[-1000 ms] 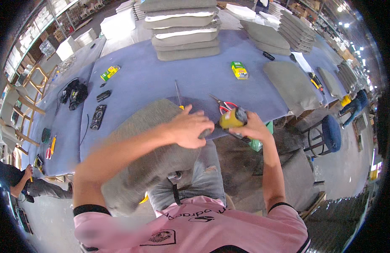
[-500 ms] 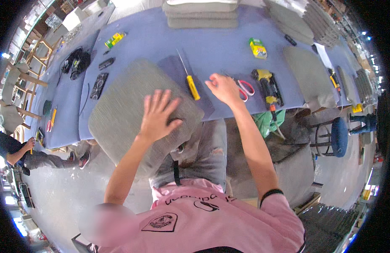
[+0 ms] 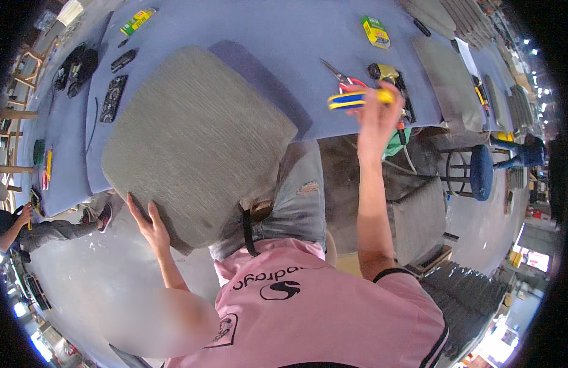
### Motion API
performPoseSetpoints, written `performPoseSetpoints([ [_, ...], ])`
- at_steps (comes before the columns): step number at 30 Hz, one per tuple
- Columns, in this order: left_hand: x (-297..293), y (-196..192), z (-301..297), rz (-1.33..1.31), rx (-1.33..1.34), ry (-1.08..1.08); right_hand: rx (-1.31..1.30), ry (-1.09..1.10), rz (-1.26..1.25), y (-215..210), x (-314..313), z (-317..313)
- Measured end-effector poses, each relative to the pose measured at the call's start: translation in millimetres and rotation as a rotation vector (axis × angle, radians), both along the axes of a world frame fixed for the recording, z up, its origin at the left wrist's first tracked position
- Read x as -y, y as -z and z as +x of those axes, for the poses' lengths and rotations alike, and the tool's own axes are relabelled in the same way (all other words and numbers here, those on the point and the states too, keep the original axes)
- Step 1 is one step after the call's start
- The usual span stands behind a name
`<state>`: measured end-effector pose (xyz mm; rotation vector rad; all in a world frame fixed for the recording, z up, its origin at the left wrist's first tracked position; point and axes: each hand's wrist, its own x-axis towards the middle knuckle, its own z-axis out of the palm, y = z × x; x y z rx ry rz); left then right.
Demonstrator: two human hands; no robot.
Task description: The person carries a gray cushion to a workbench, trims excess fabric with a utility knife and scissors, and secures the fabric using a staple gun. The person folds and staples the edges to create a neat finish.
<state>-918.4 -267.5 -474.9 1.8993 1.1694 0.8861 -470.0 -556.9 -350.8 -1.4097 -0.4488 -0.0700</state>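
Grey cushion, one: 10 o'clock of view centre. Left hand, 8 o'clock: digits extended, parted at the cushion's edge; whether gripping, cannot tell. Right hand, 2 o'clock: fingers clenched round a yellow-and-blue tool. Scissors, red-handled: 1 o'clock, on the blue table.

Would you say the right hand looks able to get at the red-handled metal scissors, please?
Probably yes: the right hand is close to the red-handled metal scissors, though the long yellow-and-blue tool it holds overlaps their handles and might need setting down first.
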Motion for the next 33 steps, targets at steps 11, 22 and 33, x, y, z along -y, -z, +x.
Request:
performPoseSetpoints([
  [11,-9.8,-16.0,-3.0,-0.033,-0.041,-0.020,-0.328,0.151,0.309,64.6,-3.1,-16.2],
  [22,3.5,-16.7,13.0,-0.420,0.499,-0.172,-0.348,0.061,0.016,66.4,49.1,-78.1],
  [33,130.5,3.5,102.7,-0.378,0.405,0.240,0.141,-0.146,-0.038,39.9,48.0,-161.1],
])
